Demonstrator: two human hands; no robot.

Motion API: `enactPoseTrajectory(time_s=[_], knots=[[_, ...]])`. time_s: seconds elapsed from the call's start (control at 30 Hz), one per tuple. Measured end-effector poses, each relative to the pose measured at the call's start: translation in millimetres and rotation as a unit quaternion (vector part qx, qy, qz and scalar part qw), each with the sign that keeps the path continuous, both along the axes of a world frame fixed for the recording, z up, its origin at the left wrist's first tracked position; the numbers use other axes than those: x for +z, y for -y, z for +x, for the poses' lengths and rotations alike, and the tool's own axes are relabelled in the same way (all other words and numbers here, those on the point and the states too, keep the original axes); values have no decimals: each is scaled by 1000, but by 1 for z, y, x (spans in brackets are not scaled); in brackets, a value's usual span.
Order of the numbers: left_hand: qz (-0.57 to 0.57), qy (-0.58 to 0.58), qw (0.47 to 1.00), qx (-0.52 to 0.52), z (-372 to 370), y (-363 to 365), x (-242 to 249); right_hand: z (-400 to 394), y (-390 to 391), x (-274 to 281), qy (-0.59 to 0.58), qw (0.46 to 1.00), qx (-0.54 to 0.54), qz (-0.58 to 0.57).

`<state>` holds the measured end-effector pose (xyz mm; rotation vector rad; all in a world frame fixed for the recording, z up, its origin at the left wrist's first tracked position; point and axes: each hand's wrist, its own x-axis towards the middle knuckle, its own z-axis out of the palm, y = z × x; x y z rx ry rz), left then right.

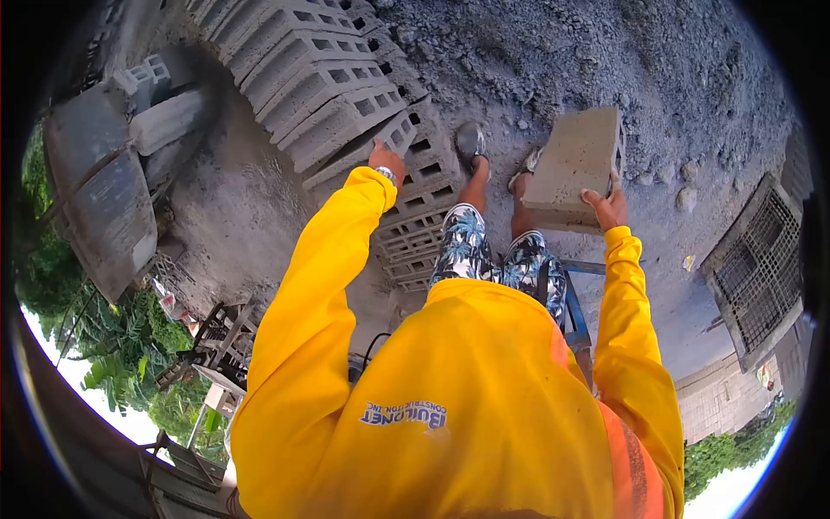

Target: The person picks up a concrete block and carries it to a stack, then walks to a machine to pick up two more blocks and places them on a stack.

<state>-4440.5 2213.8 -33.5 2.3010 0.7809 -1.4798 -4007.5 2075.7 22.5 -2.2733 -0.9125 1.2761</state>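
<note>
My right hand (pixel 608 208) grips the near edge of a grey concrete block (pixel 577 164) and holds it out flat above the gravel, beside my feet in sandals (pixel 472 143). My left hand (pixel 386 162), with a watch on the wrist, reaches to a stack of hollow concrete blocks (pixel 328 86). Its fingers lie over the top edge of one stacked hollow block (pixel 406 143). Both arms are in yellow sleeves, and my yellow shirt fills the lower part of the view.
A worn wheelbarrow (pixel 95 190) carrying a block stands left of the stack. A metal mesh frame (pixel 759 264) lies on the ground at the right. A blue metal bar (pixel 574 322) is by my right leg. Wooden pallets (pixel 216 333) and plants are at the lower left.
</note>
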Motion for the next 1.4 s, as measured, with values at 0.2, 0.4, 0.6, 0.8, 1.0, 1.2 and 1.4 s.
enactPoseTrajectory(time_s=[0.2,0.4,0.6,0.8,1.0,1.2,1.4], knots=[[0,-74,997,-29,12,3,0,84,48,9,27,987,81,-133],[3,-18,1000,4,-6,7,76,105,113,10,120,914,328,-208],[12,14,995,96,50,18,138,122,193,7,74,878,415,-228],[47,21,990,130,161,44,150,147,261,33,51,908,369,-192],[54,13,997,55,280,57,140,183,312,65,37,931,317,-178],[8,20,999,-48,379,54,121,211,365,98,56,972,134,-183],[-9,60,987,-148,459,65,77,289,416,140,-1,978,-74,-195]])
